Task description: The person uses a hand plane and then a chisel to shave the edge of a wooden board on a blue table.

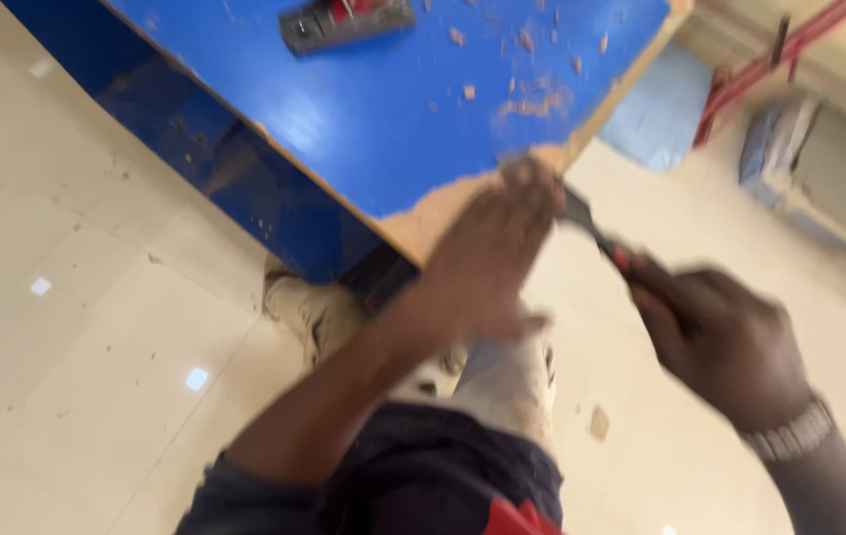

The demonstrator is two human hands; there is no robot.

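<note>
A blue-painted wooden board point(373, 109) lies on a blue stand, its near edge scraped down to bare wood. My left hand point(487, 253) rests flat, fingers together, on that scraped corner. My right hand point(720, 332) grips a red-handled scraper point(596, 233), whose blade points at the corner beside my left fingers. Motion blurs both hands. A metal watch sits on my right wrist.
A grey and red hand tool point(343, 22) lies on the far part of the board among paint flakes point(532, 94). Beige tiled floor point(76, 327) surrounds the stand. A red metal frame point(770, 59) and a grey box point(819, 168) stand at the right.
</note>
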